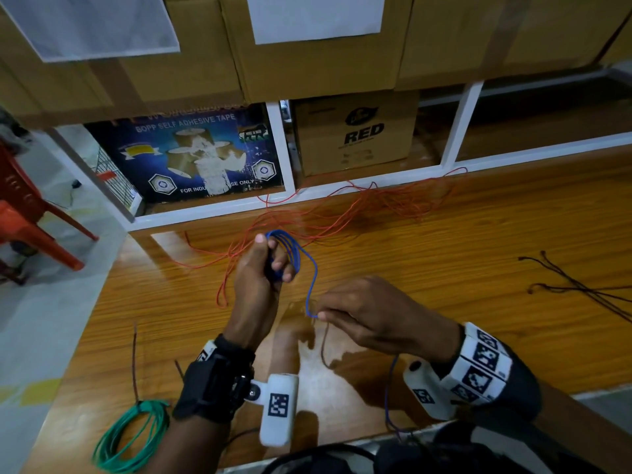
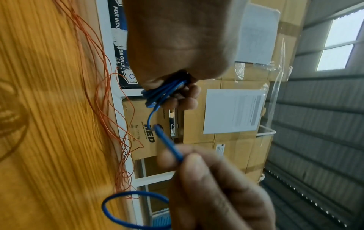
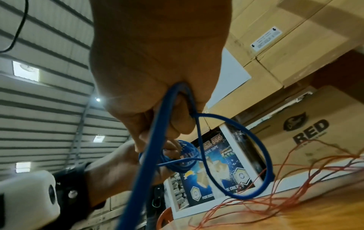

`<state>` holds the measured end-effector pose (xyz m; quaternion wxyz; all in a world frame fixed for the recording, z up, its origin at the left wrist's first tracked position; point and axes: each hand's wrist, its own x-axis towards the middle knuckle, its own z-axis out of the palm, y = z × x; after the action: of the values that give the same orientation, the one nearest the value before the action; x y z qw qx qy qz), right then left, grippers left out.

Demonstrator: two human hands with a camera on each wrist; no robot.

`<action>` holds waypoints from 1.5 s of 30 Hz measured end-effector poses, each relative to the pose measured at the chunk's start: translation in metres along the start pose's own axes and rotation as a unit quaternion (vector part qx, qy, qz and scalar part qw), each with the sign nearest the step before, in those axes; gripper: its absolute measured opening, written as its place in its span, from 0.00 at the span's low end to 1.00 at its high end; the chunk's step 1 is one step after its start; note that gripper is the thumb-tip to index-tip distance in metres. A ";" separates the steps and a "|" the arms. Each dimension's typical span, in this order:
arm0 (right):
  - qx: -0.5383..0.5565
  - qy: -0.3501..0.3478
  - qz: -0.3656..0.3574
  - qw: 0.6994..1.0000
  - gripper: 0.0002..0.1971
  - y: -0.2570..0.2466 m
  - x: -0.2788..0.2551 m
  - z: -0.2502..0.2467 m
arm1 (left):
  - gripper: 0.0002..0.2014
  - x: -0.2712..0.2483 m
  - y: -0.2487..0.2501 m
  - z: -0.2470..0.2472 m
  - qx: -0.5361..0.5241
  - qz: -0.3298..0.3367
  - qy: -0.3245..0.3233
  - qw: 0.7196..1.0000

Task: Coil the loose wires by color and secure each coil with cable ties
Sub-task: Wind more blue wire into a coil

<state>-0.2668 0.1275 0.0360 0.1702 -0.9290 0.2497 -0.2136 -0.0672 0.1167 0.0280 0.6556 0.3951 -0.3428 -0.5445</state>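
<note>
The blue wire (image 1: 309, 268) sits partly wound: a small bundle of loops is clenched in the left hand (image 1: 263, 271), held up above the wooden worktop (image 1: 478, 241), fingers curled tight around it. From that bundle a single strand arcs down to the right hand (image 1: 369, 313), which pinches it between thumb and fingertips (image 1: 321, 315); the rest trails toward the person's lap. Behind the hands, the orange wire (image 1: 359, 206) lies loose and tangled across the worktop, up against the white shelf frame (image 1: 284, 148). A finished green coil (image 1: 131, 436) rests at the near left edge. Dark thin ties (image 1: 578, 289) lie well apart on the right. Cardboard boxes (image 1: 355, 135) fill the shelving.
</note>
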 end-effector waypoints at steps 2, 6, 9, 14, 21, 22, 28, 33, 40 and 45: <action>0.035 -0.016 0.001 0.999 0.08 -0.005 0.006 -0.001 | 0.16 -0.006 -0.004 0.007 0.039 0.010 -0.021 0.999; 0.135 -0.015 0.015 0.991 0.08 -0.012 0.017 -0.006 | 0.16 -0.017 -0.008 0.016 0.084 0.023 -0.074 0.993; 0.195 -0.011 0.029 0.980 0.09 -0.009 0.021 -0.006 | 0.17 -0.021 -0.005 0.019 0.099 0.026 -0.090 0.991; 0.338 0.055 0.068 0.937 0.09 -0.007 0.020 -0.011 | 0.20 -0.019 -0.006 0.010 0.116 0.042 -0.115 0.986; 0.289 0.173 0.120 0.934 0.08 0.018 0.024 -0.029 | 0.22 -0.023 -0.007 0.015 0.175 0.043 -0.160 0.970; 0.234 0.180 0.107 0.949 0.07 0.020 0.025 -0.032 | 0.21 -0.021 -0.008 0.015 0.152 0.021 -0.164 0.975; -0.014 0.230 0.056 0.971 0.16 0.038 0.027 -0.036 | 0.19 -0.021 -0.012 0.011 0.060 -0.077 -0.200 0.975; 0.164 0.097 0.206 0.960 0.32 0.062 0.020 -0.034 | 0.18 -0.024 -0.014 0.003 0.022 -0.140 -0.187 0.972; 0.521 -0.131 0.200 0.820 0.14 0.079 0.004 -0.032 | 0.20 -0.005 0.007 -0.007 -0.029 -0.140 -0.083 0.986; 0.609 -0.107 0.236 0.750 0.26 0.079 0.000 -0.029 | 0.18 0.005 0.011 -0.014 0.025 -0.102 -0.048 0.993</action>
<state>-0.3116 0.0571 0.0277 0.7702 -0.5569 0.2586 -0.1726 -0.0488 0.1153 0.0312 0.5698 0.4173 -0.3453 -0.6180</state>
